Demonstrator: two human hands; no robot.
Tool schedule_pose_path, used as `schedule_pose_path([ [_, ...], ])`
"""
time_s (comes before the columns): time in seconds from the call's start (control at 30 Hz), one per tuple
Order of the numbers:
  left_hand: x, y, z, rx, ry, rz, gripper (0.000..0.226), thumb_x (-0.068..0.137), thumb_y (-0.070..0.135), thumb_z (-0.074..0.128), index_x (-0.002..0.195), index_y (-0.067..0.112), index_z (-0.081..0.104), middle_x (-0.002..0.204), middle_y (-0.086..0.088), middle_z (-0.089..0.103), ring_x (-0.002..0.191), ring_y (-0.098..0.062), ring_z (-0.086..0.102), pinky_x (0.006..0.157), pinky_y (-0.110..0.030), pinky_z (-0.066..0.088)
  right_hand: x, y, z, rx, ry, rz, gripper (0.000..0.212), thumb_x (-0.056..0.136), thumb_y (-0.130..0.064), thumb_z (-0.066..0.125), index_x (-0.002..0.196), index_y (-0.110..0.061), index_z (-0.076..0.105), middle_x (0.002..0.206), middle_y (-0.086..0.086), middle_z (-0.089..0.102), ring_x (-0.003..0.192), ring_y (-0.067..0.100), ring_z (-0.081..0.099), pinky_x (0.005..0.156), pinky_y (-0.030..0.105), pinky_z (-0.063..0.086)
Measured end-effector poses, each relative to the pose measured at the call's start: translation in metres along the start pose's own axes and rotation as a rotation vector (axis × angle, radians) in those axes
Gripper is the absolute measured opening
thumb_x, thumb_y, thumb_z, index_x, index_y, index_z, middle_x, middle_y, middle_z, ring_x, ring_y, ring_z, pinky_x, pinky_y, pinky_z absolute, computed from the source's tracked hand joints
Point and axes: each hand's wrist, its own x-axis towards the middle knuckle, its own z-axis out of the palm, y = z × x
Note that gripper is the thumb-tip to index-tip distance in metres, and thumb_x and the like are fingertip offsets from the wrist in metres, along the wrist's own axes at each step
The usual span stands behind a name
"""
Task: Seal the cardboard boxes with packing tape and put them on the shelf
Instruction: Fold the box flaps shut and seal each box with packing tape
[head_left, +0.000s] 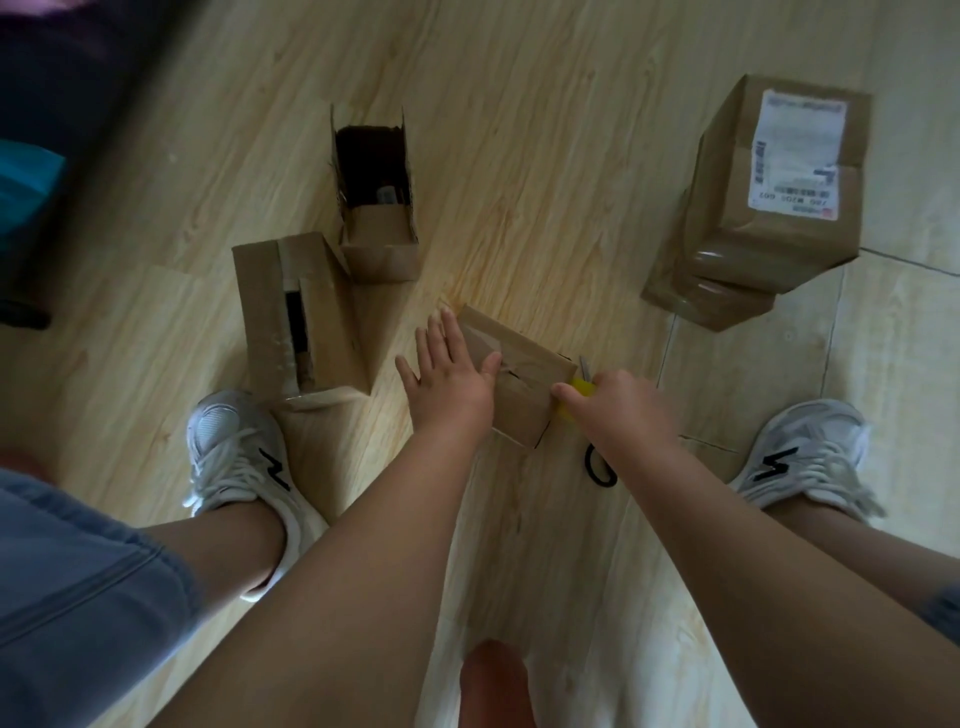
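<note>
The small cardboard box (524, 387) sits on the floor (519, 156) between the two hands. The left hand (447, 379) lies flat on its top, fingers straight and spread, thumb at the flap seam. The right hand (623, 405), at the box's far end, is curled round a yellow-handled tool (577, 387); whether it is scissors or a cutter I cannot tell.

The box looks light and stiff-walled, with flaps that may spring up. It is probably best lifted by two opposite side walls.

I count four boxes for certain. Beyond the left hand are the open narrow box (376, 244) and the slit-topped box (270, 306). Beyond the right hand is the labelled box (727, 208), perhaps resting on a fifth.
</note>
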Motion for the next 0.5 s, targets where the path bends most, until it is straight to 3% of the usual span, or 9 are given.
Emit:
schedule_pose_path([
  [0.2, -0.031, -0.016, 0.009, 0.06, 0.069, 0.327, 0.065, 0.107, 0.042, 0.014, 0.15, 0.015, -0.027, 0.156, 0.001, -0.037, 0.146, -0.012, -0.031, 0.12, -0.032, -0.019, 0.002, 0.001, 0.003, 0.006, 0.0, 0.007, 0.054, 0.091, -0.066, 0.053, 0.091, -0.014, 0.064, 0.08, 0.004, 0.064, 0.077, 0.024, 0.064, 0.061, 0.035, 0.05],
  [0.5, -0.029, -0.023, 0.009, 0.261, -0.038, 0.354, 0.062, 0.107, 0.042, 0.009, 0.146, 0.016, -0.03, 0.159, -0.001, -0.035, 0.145, -0.015, -0.033, 0.121, -0.036, -0.018, 0.004, -0.003, 0.003, -0.011, -0.016, 0.002, 0.053, 0.092, -0.066, 0.053, 0.087, -0.015, 0.064, 0.076, 0.003, 0.063, 0.072, 0.022, 0.063, 0.065, 0.037, 0.056],
])
